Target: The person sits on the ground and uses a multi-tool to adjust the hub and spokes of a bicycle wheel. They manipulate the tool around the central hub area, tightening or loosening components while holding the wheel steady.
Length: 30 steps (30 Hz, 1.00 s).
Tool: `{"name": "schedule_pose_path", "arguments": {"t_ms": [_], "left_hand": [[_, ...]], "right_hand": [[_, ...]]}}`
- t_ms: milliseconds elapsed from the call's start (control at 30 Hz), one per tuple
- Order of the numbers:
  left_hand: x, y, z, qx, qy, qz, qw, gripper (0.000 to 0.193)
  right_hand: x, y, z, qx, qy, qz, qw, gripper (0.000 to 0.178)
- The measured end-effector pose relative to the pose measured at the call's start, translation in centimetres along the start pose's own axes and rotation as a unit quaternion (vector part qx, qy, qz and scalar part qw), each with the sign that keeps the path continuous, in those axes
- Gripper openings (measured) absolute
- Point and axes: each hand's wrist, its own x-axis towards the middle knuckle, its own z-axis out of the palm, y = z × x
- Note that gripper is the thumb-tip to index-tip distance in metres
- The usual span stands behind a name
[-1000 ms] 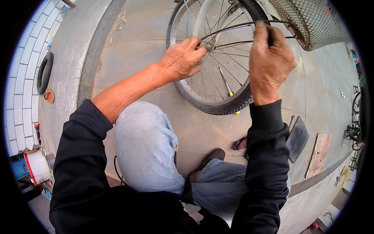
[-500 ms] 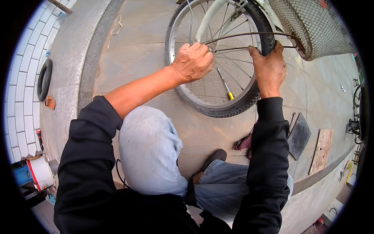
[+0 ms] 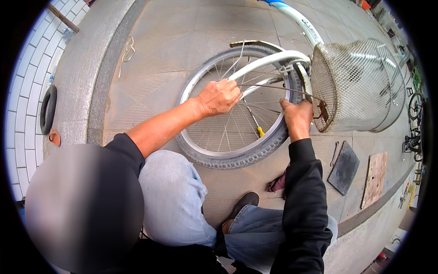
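Note:
A bicycle's front wheel (image 3: 232, 154) lies tilted before me, with a black knobbly tyre (image 3: 253, 159) and a silver rim. My left hand (image 3: 220, 97) is closed in a fist at the hub, by the end of the white fork (image 3: 269, 58). What its fingers grip is hidden. My right hand (image 3: 299, 118) clasps the tyre's right side, thumb on the near face, just left of the wire-mesh basket (image 3: 360, 86). A thin rusty stay (image 3: 283, 88) runs from the hub area to that basket. Beyond the spokes, a screwdriver (image 3: 260, 131) with a yellow handle shows.
On the right lie a dark square slab (image 3: 344, 168) and a wooden board (image 3: 374, 179). Crumpled dark-red cloth (image 3: 276, 183) is near my shoe (image 3: 244, 203). Along the left runs a stone step (image 3: 75, 91), with a black rubber ring (image 3: 48, 109) by the tiled wall.
The view has shifted, so the wheel sits lower in the picture and more of the frame and basket shows. Both hands keep their places at the hub and the tyre.

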Motion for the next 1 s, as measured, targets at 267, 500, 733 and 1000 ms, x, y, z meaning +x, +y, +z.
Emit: {"name": "schedule_pose_path", "arguments": {"t_ms": [267, 500, 733, 1000], "left_hand": [[3.3, -0.3, 3.3, -0.031, -0.067, 0.064, 0.995, 0.026], [6.5, 0.4, 4.3, -0.025, -0.017, 0.076, 0.997, 0.025], [3.1, 0.8, 4.7, -0.04, -0.084, 0.079, 0.993, 0.025], [1.1, 2.4, 3.8, -0.052, -0.147, 0.053, 0.986, 0.022]], "right_hand": [[0.7, 6.7, 2.0, 0.133, 0.008, 0.103, 0.986, 0.035], [1.4, 7.5, 0.2, 0.141, 0.006, 0.156, 0.978, 0.031], [-2.7, 7.3, 1.4, -0.01, -0.015, 0.191, 0.982, 0.06], [-4.7, 5.0, -1.8, -0.288, -0.11, -0.006, 0.951, 0.052]]}}
